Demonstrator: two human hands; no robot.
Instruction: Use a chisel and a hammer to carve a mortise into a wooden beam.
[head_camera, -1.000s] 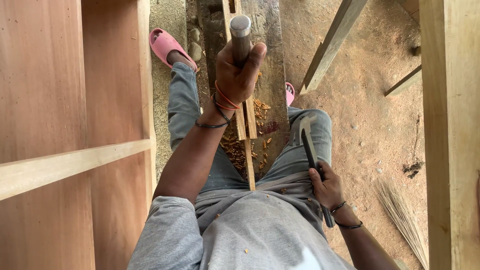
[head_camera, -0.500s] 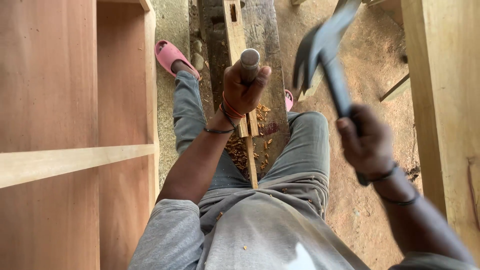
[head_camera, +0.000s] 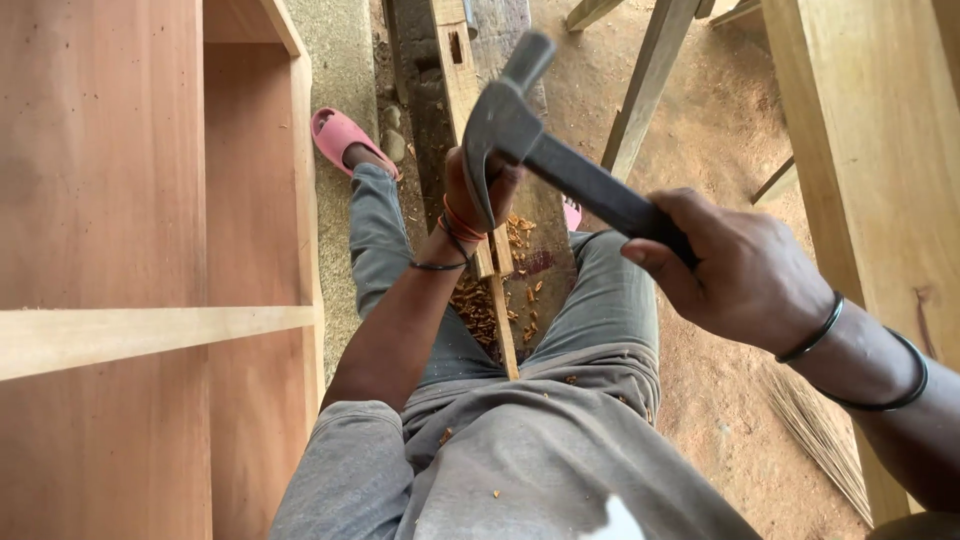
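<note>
My right hand grips the dark handle of a claw hammer, raised with its head right above my left hand. My left hand is closed around an upright chisel handle, which the hammer head hides now. It rests on a narrow light wooden strip with a rectangular mortise cut near its far end. The strip lies on a rough plank between my knees. Orange wood chips are scattered on the strip, the plank and my grey trousers.
A large reddish wooden cabinet with a pale shelf edge fills the left. My foot wears a pink sandal. A thick pale timber post stands at right, with slanted battens behind and a straw broom on the dirt floor.
My right hand lifted the hammer from beside my thigh and swung it up and over toward my left hand. The chisel handle, visible before, is now covered by the hammer head.
</note>
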